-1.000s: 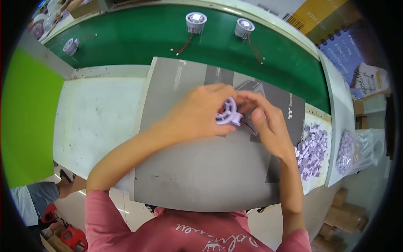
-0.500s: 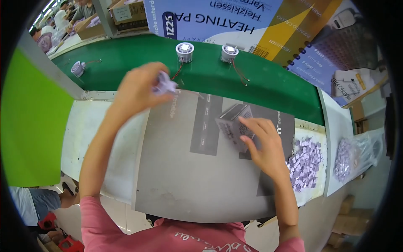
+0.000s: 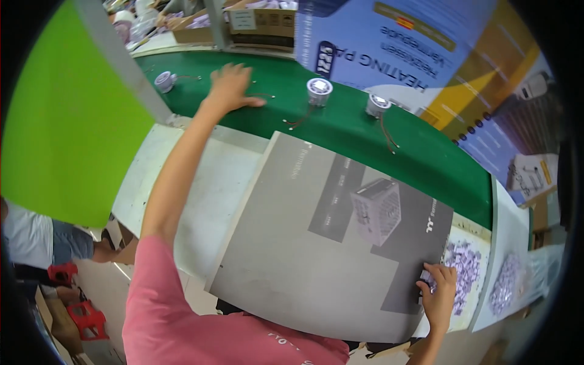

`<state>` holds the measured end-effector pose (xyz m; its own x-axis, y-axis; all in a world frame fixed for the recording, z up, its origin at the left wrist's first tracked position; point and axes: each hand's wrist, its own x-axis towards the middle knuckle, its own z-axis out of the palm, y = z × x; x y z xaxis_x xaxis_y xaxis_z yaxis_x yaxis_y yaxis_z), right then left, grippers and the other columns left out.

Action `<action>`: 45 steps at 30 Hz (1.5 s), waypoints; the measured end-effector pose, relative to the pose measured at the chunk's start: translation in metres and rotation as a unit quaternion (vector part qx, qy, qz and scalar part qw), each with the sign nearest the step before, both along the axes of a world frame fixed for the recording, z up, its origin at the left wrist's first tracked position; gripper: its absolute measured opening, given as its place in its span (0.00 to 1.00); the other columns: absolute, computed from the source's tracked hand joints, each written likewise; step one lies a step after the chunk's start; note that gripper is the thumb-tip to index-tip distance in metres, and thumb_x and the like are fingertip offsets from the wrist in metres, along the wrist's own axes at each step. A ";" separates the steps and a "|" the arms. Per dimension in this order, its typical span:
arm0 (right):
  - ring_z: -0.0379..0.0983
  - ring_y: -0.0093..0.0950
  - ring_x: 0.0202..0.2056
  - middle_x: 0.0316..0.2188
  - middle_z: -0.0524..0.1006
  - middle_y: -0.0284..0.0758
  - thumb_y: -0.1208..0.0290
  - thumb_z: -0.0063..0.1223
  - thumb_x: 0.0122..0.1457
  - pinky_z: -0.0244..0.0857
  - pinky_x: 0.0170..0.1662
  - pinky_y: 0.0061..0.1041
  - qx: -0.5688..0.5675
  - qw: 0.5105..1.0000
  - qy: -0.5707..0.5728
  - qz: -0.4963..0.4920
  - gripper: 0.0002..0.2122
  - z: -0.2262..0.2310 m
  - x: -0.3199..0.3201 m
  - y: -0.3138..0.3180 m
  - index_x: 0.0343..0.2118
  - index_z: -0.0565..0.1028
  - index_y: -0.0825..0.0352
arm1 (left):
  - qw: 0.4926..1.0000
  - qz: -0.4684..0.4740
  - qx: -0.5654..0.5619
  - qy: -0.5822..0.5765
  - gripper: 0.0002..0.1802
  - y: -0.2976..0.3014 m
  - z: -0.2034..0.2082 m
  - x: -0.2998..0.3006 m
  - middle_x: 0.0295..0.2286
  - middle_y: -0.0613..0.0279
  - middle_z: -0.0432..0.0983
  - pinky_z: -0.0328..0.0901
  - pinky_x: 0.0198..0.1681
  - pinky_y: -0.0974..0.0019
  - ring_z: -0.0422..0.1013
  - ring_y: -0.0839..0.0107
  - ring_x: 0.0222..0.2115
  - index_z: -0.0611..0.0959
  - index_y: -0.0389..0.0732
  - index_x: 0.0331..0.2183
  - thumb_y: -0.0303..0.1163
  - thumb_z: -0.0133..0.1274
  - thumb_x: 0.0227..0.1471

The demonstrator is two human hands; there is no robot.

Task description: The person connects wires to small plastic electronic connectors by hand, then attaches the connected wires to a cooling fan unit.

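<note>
Head view: person in a pink top (image 3: 182, 286) at a white worktop (image 3: 213, 182), w/ a grey printed sheet (image 3: 292, 261) over its middle. L hand (image 3: 230, 88) is upper L of centre, fingers spread wide, over a green strip (image 3: 267, 118). Thin leads (image 3: 266, 95) w/ pale ends poke out on its R side; a unit may be under the palm, but can't tell, nor whether the hand touches it. R hand (image 3: 439, 292), lower R, is narrow, thumb & fingers round a small pale purple part (image 3: 428, 278) w/ a dark bit, mostly hidden.

Three round purple units sit on the strip, wires trailing: upper L (image 3: 164, 81), top centre (image 3: 319, 91) & just R of that (image 3: 378, 105).

Handling, as a judgement: best to keep L fingers clear of the leads & lift straight up, so nothing snags or tips. For R hand, a light, square pinch looks right, since the part seems small & easy to drop.

Containers: at the top, L of centre, two cardboard boxes, one (image 3: 193, 36) w/ purple pcs, its neighbour (image 3: 271, 23) likewise. Far R, a clear plastic bag (image 3: 541, 274) holds many small purple pcs. Between bag & sheet, a loose purple heap (image 3: 465, 274) lies uncontained, near R hand.
</note>
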<state>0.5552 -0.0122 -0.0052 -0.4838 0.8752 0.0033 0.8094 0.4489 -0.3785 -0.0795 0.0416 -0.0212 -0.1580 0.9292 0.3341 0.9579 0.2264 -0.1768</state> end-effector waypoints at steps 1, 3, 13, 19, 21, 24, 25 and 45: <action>0.68 0.41 0.42 0.39 0.76 0.39 0.82 0.66 0.39 0.63 0.48 0.36 0.012 1.000 0.004 0.001 0.20 -0.006 0.005 0.002 0.41 0.78 0.68 | 0.998 -0.050 0.020 0.012 0.45 0.016 0.000 0.021 0.55 0.50 0.68 0.59 0.58 0.46 0.60 0.45 0.59 0.70 0.43 0.57 0.51 0.68 0.42; 0.69 0.41 0.39 0.36 0.76 0.40 0.85 0.63 0.41 0.63 0.47 0.36 0.031 0.999 0.015 -0.009 0.16 -0.008 0.003 0.005 0.37 0.79 0.69 | 0.988 -0.126 -0.059 0.061 0.39 0.048 0.008 0.062 0.61 0.57 0.61 0.54 0.63 0.46 0.54 0.54 0.63 0.65 0.55 0.62 0.43 0.60 0.51; 0.74 0.43 0.38 0.37 0.78 0.43 0.82 0.62 0.47 0.67 0.45 0.34 0.007 0.993 0.116 -0.003 0.14 0.008 -0.002 -0.004 0.39 0.78 0.69 | 0.967 -0.238 -0.077 0.042 0.27 0.099 -0.021 0.081 0.45 0.63 0.75 0.71 0.47 0.55 0.72 0.63 0.47 0.76 0.58 0.51 0.26 0.57 0.49; 0.75 0.36 0.37 0.35 0.78 0.42 0.82 0.59 0.49 0.67 0.43 0.28 -0.015 0.968 0.248 0.008 0.15 0.020 -0.015 0.000 0.42 0.80 0.70 | 0.972 -0.155 0.128 -0.123 0.23 0.057 0.038 0.063 0.41 0.50 0.76 0.71 0.43 0.51 0.74 0.48 0.41 0.83 0.44 0.39 0.40 0.68 0.39; 0.75 0.30 0.39 0.38 0.78 0.41 0.81 0.60 0.51 0.67 0.44 0.25 -0.083 0.938 0.336 -0.011 0.16 0.021 -0.019 0.002 0.45 0.78 0.72 | 0.975 -0.112 0.113 -0.154 0.24 0.037 0.077 0.068 0.42 0.45 0.75 0.69 0.45 0.50 0.73 0.46 0.41 0.82 0.43 0.41 0.44 0.64 0.43; 0.75 0.29 0.44 0.44 0.76 0.42 0.85 0.62 0.51 0.70 0.48 0.26 -0.165 0.865 0.474 0.004 0.17 0.022 -0.034 0.011 0.46 0.77 0.75 | 0.984 -0.126 0.039 -0.120 0.27 0.001 0.106 0.118 0.40 0.46 0.75 0.69 0.41 0.50 0.74 0.47 0.37 0.80 0.39 0.40 0.46 0.65 0.41; 0.75 0.30 0.45 0.45 0.76 0.43 0.87 0.62 0.51 0.70 0.50 0.28 -0.185 0.833 0.521 0.023 0.17 0.022 -0.044 0.013 0.46 0.76 0.76 | 0.990 -0.108 0.004 -0.093 0.27 -0.022 0.110 0.148 0.39 0.47 0.75 0.69 0.38 0.51 0.74 0.48 0.35 0.80 0.37 0.38 0.46 0.65 0.40; 0.75 0.29 0.43 0.48 0.75 0.46 0.76 0.58 0.59 0.70 0.46 0.28 -0.443 0.565 0.670 0.188 0.18 -0.008 -0.136 0.034 0.52 0.69 0.71 | 0.857 -0.238 -0.285 -0.358 0.09 -0.076 0.024 0.259 0.29 0.53 0.79 0.68 0.33 0.55 0.77 0.55 0.30 0.81 0.37 0.37 0.27 0.53 0.54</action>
